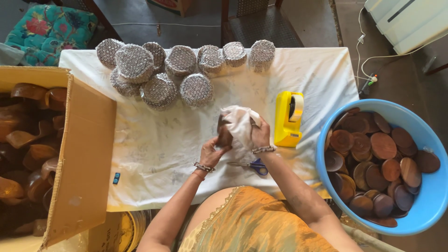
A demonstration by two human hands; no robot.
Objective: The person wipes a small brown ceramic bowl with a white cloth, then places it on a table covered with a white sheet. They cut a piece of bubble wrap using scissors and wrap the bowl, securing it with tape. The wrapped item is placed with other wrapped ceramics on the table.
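Mid-frame over the desk (154, 144): left hand (212, 151) gripping a wooden piece (225, 133), right hand (260, 134) pressing a white cloth (239, 122) on it. Scissors (254, 165) below, yellow tape dispenser (288, 119) right, wrapped bundles (161, 88) above.

Dark polished wooden discs (383, 145) fill a smooth blue plastic tub (434, 196); matt white cloth (242, 123) rubs one; glossy bubble-wrapped bundles (161, 89) behind.

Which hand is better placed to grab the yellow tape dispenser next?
Probably the right hand: it sits right beside the yellow tape dispenser. The left hand cups the brown wooden piece, farther off.
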